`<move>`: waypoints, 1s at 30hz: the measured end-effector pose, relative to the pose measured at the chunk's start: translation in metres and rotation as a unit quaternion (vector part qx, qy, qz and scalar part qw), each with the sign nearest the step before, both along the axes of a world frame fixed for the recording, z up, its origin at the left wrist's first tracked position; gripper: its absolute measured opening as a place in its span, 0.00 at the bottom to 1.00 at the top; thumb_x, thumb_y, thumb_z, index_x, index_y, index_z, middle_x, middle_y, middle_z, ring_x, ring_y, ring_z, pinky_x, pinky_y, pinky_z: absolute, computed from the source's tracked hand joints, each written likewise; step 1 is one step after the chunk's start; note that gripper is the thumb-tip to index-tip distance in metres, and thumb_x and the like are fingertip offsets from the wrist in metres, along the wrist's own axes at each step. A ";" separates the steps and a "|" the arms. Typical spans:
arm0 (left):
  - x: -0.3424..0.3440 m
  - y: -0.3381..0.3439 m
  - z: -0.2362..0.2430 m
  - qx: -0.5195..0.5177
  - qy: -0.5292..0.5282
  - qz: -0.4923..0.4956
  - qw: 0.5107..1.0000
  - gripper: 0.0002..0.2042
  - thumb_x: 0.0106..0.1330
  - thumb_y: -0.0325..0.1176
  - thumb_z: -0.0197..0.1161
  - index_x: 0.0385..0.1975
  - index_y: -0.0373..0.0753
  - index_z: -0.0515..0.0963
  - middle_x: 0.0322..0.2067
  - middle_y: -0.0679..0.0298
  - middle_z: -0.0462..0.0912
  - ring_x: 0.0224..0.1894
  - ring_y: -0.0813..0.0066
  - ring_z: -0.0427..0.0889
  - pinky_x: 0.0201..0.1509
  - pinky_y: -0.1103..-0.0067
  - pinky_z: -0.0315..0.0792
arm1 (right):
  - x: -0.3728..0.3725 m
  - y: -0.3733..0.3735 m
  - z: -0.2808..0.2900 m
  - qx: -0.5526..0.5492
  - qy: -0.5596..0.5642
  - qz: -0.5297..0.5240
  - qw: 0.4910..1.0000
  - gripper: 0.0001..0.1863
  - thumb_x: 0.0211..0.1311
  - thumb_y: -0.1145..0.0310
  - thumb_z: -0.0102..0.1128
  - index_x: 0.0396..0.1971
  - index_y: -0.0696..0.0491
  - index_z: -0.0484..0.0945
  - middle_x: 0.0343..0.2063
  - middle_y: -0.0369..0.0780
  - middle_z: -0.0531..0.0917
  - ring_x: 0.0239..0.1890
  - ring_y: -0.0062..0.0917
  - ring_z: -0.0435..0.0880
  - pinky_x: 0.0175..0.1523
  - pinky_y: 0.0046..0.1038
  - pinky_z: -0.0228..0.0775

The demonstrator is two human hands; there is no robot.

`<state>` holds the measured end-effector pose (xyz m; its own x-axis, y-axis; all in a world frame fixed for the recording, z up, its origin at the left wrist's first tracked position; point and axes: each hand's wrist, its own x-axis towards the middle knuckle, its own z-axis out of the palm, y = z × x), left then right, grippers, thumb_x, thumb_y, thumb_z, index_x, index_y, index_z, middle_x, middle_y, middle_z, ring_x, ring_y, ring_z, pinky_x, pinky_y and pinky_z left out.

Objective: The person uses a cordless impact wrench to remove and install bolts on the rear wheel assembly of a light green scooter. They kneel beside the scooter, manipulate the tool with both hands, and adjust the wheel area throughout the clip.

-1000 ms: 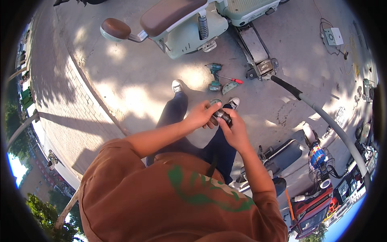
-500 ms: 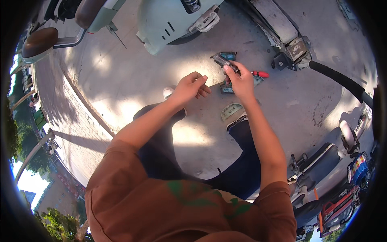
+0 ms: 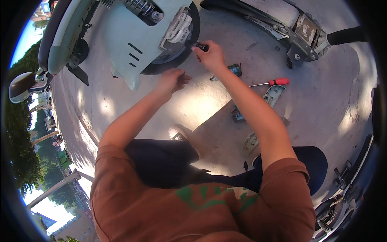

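A small black piece (image 3: 201,47) is pinched in my right hand (image 3: 212,56), held up against the hub side of the pale green scooter's rear wheel (image 3: 171,60); the fingers hide much of it, so its kind is unclear. Just above lies a metal bracket (image 3: 177,30) on the scooter. My left hand (image 3: 173,80) hangs below the tyre with loosely bent fingers apart, holding nothing. On the ground, a teal and black cordless drill (image 3: 234,70) is partly hidden behind my right forearm. A red-handled screwdriver (image 3: 279,81) lies to its right.
Beside the screwdriver lies a curved pale green cover piece (image 3: 274,94); a similar piece (image 3: 250,142) is by my right foot. Another scooter's dark frame (image 3: 278,32) stands at the far right, with more vehicles (image 3: 342,201) at the near right. A shock absorber (image 3: 141,8) shows above.
My right hand has carried the black piece forward and left to the wheel. My left hand has moved left, below the tyre. The view has shifted, bringing more of the scooter in.
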<state>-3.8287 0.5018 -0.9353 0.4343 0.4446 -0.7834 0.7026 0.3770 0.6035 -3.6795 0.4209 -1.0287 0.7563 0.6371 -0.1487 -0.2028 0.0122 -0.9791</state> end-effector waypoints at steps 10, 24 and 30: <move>0.023 -0.010 -0.001 -0.011 -0.047 -0.007 0.999 0.07 0.69 0.35 0.54 0.41 0.40 0.73 0.35 0.64 0.82 0.35 0.79 0.78 0.39 0.82 0.72 | 0.018 0.010 0.019 0.048 0.068 -0.001 0.997 0.19 0.55 0.67 0.69 0.40 0.65 0.77 0.22 0.38 0.81 0.20 0.17 0.79 0.24 0.20 0.73; 0.052 0.020 -0.020 -0.056 -0.212 0.162 0.962 0.10 0.70 0.38 0.54 0.44 0.41 0.75 0.39 0.65 0.80 0.37 0.76 0.77 0.41 0.76 0.69 | 0.014 0.010 0.050 0.021 -0.149 -0.020 0.988 0.18 0.51 0.67 0.72 0.38 0.63 0.79 0.21 0.41 0.83 0.22 0.20 0.81 0.29 0.24 0.74; 0.050 0.022 -0.027 -0.067 -0.221 0.206 0.951 0.10 0.70 0.41 0.54 0.43 0.43 0.73 0.36 0.68 0.78 0.34 0.77 0.75 0.39 0.77 0.68 | 0.005 0.025 0.045 0.004 -0.174 -0.065 0.983 0.19 0.47 0.68 0.71 0.38 0.61 0.79 0.26 0.44 0.84 0.26 0.23 0.83 0.33 0.26 0.74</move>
